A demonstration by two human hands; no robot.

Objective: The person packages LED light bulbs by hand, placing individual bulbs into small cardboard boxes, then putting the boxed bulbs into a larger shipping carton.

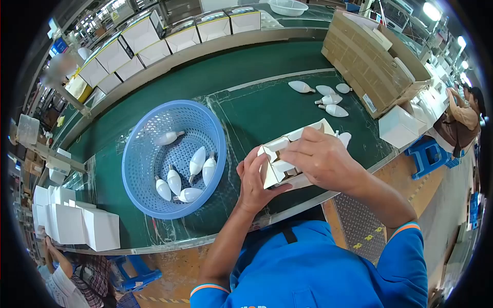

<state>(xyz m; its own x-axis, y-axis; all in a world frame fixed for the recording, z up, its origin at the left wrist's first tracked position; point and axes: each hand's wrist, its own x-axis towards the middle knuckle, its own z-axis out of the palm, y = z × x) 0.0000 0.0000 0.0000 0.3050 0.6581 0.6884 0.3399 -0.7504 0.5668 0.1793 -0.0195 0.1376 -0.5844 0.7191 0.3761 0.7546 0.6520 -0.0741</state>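
Observation:
My left hand is wrapped round the near left end of a small white carton, which is open on top with brown cardboard partitions inside. Over the opening, my right hand has thumb and fingers pinched together; whatever lies between them is hidden. A candle-shaped light bulb shows partly behind the carton's far right end. To the left stands a blue perforated basket, where several white light bulbs lie loose. More light bulbs are spread on the green work surface, beyond the carton.
A large brown cardboard box stands at back right, with white boxes beside it. White cartons are grouped at the left edge. Display boxes line the raised far ledge. Co-workers sit at both sides near blue stools.

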